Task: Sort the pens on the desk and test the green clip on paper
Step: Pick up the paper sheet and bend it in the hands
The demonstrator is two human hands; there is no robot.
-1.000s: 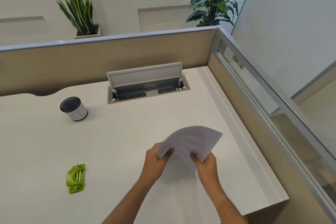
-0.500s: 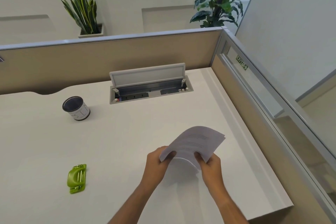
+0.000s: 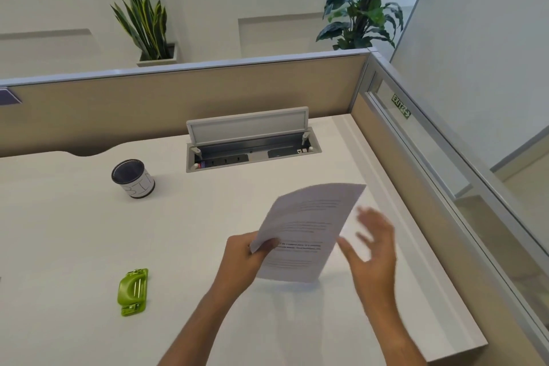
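1 paper sheet (image 3: pixel 309 232) pinched at left corner by left hand (image 3: pixel 246 258), long axis tilted up-right; right hand (image 3: pixel 374 249) open, empty.

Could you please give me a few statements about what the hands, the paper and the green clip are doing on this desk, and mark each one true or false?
1. The left hand pinches a corner of the printed white paper sheets. True.
2. The right hand grips the paper too. False: it is open, blurred, beside the sheets and off them.
3. The green plastic clip is fastened onto the paper. False: it lies alone on the white desk, to the left of the hands.
4. The black-rimmed white cylindrical pen cup stands upright behind the clip. True.
5. The grey cable box lid at the back of the desk is closed. False: it is flipped up, showing the sockets.
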